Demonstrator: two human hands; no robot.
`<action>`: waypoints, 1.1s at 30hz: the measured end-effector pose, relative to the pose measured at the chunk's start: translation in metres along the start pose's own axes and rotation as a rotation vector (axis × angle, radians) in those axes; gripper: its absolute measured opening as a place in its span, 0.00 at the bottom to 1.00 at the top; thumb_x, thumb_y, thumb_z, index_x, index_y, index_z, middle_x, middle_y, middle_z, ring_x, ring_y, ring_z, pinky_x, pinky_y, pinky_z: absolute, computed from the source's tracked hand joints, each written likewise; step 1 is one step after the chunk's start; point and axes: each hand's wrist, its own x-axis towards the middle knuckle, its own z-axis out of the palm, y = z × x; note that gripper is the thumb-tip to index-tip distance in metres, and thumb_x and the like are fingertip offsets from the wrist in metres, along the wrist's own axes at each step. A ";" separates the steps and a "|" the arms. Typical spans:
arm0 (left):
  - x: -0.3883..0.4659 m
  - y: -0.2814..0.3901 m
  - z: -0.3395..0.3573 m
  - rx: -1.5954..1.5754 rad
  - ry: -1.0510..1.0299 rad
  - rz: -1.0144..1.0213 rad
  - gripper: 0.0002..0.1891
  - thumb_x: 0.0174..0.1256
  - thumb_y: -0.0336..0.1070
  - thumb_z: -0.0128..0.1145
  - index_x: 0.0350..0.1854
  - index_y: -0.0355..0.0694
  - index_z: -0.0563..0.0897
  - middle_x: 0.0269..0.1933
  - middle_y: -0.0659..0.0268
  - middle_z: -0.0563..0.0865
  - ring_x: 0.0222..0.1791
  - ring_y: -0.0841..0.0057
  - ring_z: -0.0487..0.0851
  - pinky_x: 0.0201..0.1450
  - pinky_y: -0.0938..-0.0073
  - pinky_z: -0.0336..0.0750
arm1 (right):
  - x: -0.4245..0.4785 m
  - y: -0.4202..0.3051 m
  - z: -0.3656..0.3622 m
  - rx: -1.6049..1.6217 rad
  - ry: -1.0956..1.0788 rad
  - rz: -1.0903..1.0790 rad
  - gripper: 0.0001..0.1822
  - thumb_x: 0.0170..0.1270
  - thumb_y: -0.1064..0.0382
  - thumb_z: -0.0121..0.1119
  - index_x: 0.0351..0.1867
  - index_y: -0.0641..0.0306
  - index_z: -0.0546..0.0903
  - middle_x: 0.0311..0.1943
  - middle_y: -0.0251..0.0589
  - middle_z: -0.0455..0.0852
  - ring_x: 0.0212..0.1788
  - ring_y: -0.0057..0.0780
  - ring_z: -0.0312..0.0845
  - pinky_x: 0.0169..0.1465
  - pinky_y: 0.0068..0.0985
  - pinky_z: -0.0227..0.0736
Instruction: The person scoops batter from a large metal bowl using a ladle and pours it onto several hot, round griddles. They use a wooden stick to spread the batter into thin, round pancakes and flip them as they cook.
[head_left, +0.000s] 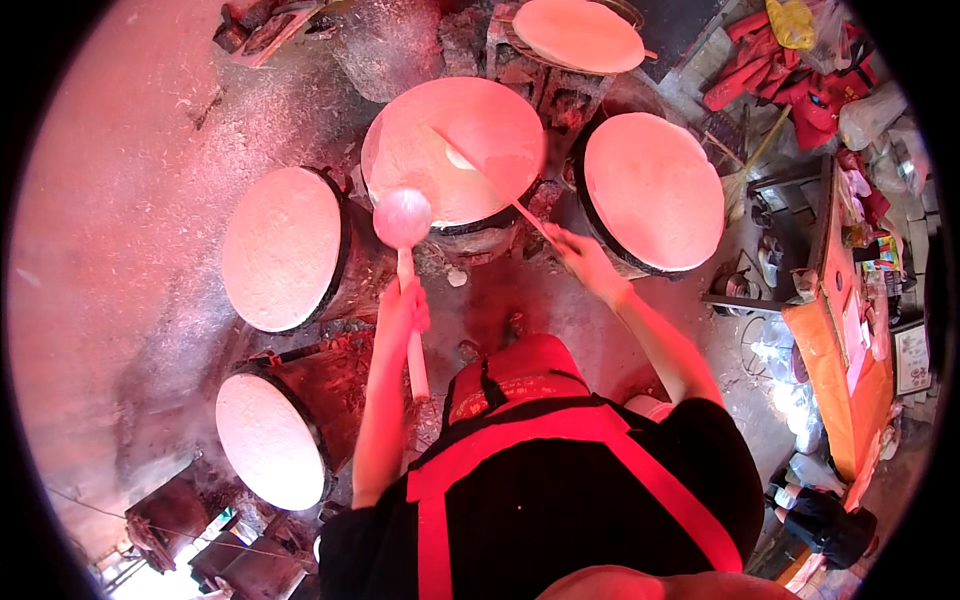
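My left hand (403, 306) grips the handle of a round ladle (403, 217), whose bowl is by the near-left rim of the middle round griddle. My right hand (581, 255) holds a long thin stick or spreader (487, 176) that slants across that griddle. A thin pale layer of batter (450, 112) covers most of the griddle, with a whiter patch near the stick. To the right, a second griddle bears a pale round sheet (652, 191). On the left are an upper griddle with a pale sheet (281, 247) and a lower one with another (270, 442).
A further round sheet (577, 34) lies on a rack behind, over concrete blocks. A broom (739, 187) leans at the right, near a table with an orange cloth (825, 390). Another person (829, 525) is at the lower right. Red bags or cloths (780, 82) lie at the upper right.
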 end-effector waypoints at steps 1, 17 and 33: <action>0.016 0.008 0.004 0.038 0.005 0.032 0.07 0.71 0.36 0.51 0.38 0.41 0.69 0.26 0.72 0.70 0.17 0.87 0.65 0.15 0.82 0.59 | -0.021 0.005 0.001 -0.006 0.011 0.010 0.22 0.71 0.64 0.51 0.65 0.64 0.72 0.55 0.38 0.82 0.56 0.19 0.73 0.60 0.20 0.66; 0.127 0.039 0.038 -0.289 -0.589 0.022 0.06 0.69 0.29 0.43 0.31 0.36 0.68 0.27 0.68 0.71 0.20 0.82 0.69 0.21 0.84 0.67 | -0.033 -0.049 0.082 0.745 0.023 0.293 0.21 0.71 0.60 0.51 0.64 0.45 0.73 0.14 0.22 0.63 0.10 0.14 0.53 0.15 0.20 0.50; 0.027 0.092 -0.080 0.004 -0.087 -0.041 0.10 0.68 0.36 0.55 0.45 0.37 0.74 0.30 0.72 0.75 0.18 0.89 0.67 0.15 0.89 0.59 | -0.045 -0.002 0.078 -0.195 0.333 -0.122 0.23 0.68 0.58 0.55 0.64 0.57 0.74 0.55 0.50 0.81 0.60 0.39 0.77 0.58 0.27 0.70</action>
